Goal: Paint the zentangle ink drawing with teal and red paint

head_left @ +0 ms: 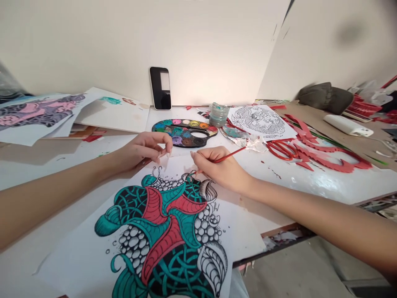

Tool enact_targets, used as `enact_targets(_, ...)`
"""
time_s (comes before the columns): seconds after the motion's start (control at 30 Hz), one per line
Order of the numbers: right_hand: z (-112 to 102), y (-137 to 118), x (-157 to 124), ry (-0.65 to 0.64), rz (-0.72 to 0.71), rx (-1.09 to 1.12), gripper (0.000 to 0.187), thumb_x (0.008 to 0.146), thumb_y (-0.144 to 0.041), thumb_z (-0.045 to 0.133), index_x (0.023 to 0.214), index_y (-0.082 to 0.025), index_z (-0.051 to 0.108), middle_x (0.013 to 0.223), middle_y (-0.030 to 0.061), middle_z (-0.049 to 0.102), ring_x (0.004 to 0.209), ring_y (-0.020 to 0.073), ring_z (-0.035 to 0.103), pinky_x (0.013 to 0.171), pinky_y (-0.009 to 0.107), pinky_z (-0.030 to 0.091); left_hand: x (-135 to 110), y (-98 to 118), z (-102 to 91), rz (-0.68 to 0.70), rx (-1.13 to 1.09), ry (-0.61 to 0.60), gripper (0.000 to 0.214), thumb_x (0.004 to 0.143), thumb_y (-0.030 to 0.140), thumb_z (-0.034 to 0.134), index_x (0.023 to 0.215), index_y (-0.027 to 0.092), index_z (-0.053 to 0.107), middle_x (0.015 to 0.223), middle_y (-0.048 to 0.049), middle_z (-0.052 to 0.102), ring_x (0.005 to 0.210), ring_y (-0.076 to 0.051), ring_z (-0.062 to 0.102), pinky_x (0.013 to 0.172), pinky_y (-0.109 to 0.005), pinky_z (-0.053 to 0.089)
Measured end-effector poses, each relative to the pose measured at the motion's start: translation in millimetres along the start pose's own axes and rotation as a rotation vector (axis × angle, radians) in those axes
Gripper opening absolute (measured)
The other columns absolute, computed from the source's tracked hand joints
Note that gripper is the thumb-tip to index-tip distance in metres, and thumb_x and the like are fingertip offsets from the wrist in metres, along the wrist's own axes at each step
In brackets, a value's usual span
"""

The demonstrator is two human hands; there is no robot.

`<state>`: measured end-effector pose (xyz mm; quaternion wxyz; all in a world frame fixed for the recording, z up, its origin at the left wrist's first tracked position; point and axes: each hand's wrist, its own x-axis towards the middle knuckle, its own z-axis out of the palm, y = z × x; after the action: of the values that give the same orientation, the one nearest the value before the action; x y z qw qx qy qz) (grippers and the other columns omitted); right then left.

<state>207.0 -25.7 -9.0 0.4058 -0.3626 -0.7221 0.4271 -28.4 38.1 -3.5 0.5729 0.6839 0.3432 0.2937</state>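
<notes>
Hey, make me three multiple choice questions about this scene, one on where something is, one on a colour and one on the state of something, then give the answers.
1. Where is the smartphone?
A. On the drawing
B. Against the wall behind the paint palette
C. On the red paper cut-outs

2. What colour are the handles of the scissors?
A. Black
B. Green
C. Red

3. What state is the paintbrush in?
A. Gripped in the right hand
B. Lying on the paint palette
C. Standing in a jar

Answers:
1. B, since the phone stands upright at the wall, beyond the palette.
2. C, since both finger loops show red.
3. A, since the fingers of that hand close around the brush near its tip.
</notes>
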Motion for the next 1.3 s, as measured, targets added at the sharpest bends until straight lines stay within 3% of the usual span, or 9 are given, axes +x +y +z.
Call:
enact_targets(0.3,1.4,3.6,-1.8,-0.041,0.015,-0.036,0.042,0.092,-0.025,0.058,0.055,-0.020,0.037,0.052,-0.0048,0.044,0.058,0.0098,0.060,0.051,0.021,0.034,-1.3,-1.2,-1.7,-0.015,-0.021,-0.009,0.017,0.059,0.009,0.067,0.074,0.018,0.065,0.062,0.0004,0.051,0.050,-0.007,0.043,0.043,-0.022,0.018)
enact_targets(0.7,2.5,0.2,-5.0,-0.032,-0.010,-0.116,0.043,0.094,-0.028,0.053,0.057,-0.020,0.033,0.053,-0.0048,0.040,0.052,0.0078,0.044,0.049,0.022,0.030,-0.5,5.2,3.5,-0.033,-0.020,-0.010,0.019,0.055,0.010,0.065,0.071,0.019,0.065,0.059,0.0012,0.054,0.049,-0.008,0.045,0.042,-0.021,0.025)
enact_targets(0.83,2.1,1.4,-5.7,-0.041,-0.046,-0.152,0.041,0.094,-0.023,0.053,0.058,-0.019,0.035,0.055,-0.0042,0.045,0.052,0.0070,0.039,0.049,0.023,0.028,-0.9,4.8,3.4,-0.023,-0.020,-0.013,0.018,0.055,0.010,0.065,0.071,0.019,0.065,0.059,0.0013,0.055,0.049,-0.008,0.047,0.043,-0.021,0.028)
enact_targets(1.03,1.3,1.7,-5.1,-0.036,-0.070,-0.176,0.041,0.096,-0.021,0.051,0.059,-0.019,0.035,0.055,-0.0043,0.043,0.053,0.0076,0.039,0.050,0.024,0.027,-1.6,3.6,2.3,-0.010,-0.007,-0.008,0.018,0.056,0.009,0.065,0.071,0.018,0.064,0.061,0.0002,0.054,0.049,-0.009,0.046,0.041,-0.022,0.024)
enact_targets(1.2,0.8,0.5,-5.1,-0.056,-0.079,-0.179,0.041,0.096,-0.020,0.050,0.059,-0.020,0.031,0.055,-0.0050,0.035,0.053,0.0075,0.030,0.051,0.026,0.023,-0.4,3.4,2.2,0.006,0.005,0.012,0.017,0.055,0.010,0.065,0.070,0.018,0.065,0.061,0.0000,0.053,0.050,-0.008,0.045,0.043,-0.022,0.025)
enact_targets(1.3,1.1,1.4,-5.2,-0.049,-0.072,-0.138,0.041,0.096,-0.022,0.051,0.060,-0.020,0.032,0.055,-0.0049,0.036,0.053,0.0077,0.035,0.050,0.025,0.025,-0.1,3.6,2.7,0.000,0.009,0.019,0.017,0.054,0.009,0.065,0.069,0.018,0.065,0.061,0.0000,0.052,0.050,-0.008,0.044,0.044,-0.022,0.023)
